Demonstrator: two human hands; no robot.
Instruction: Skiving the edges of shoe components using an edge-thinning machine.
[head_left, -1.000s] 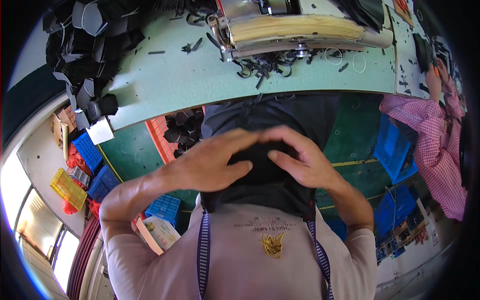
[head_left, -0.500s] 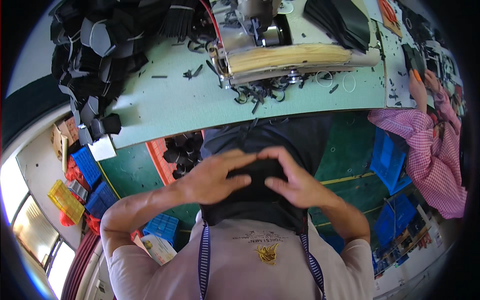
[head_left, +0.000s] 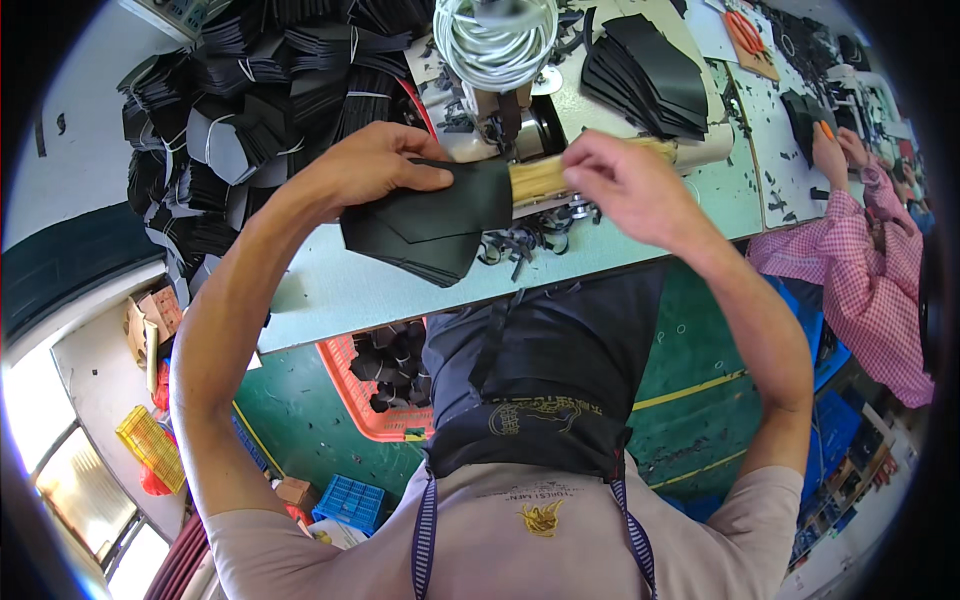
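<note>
My left hand is closed on a stack of black sheet pieces, thumb on top. The pieces look like leather and are slightly fanned at the lower edge. The stack lies at the front of a machine, against its pale yellow padded front edge. Just right of the stack, my right hand is over that same edge. Its fingers are curled together, slightly blurred; whether anything small is between them I cannot make out. A metal roller shows behind the stack.
Bundles of black pieces are heaped at the left of the table. Another black stack lies on the machine's right side. Black scraps hang below its edge. An orange basket stands underneath. At right, a person in a checkered sleeve works.
Both hands have gone up from my apron to the machine. The left now holds a stack of black sheet pieces at its front edge. My view has shifted, showing a coil of wire above.
</note>
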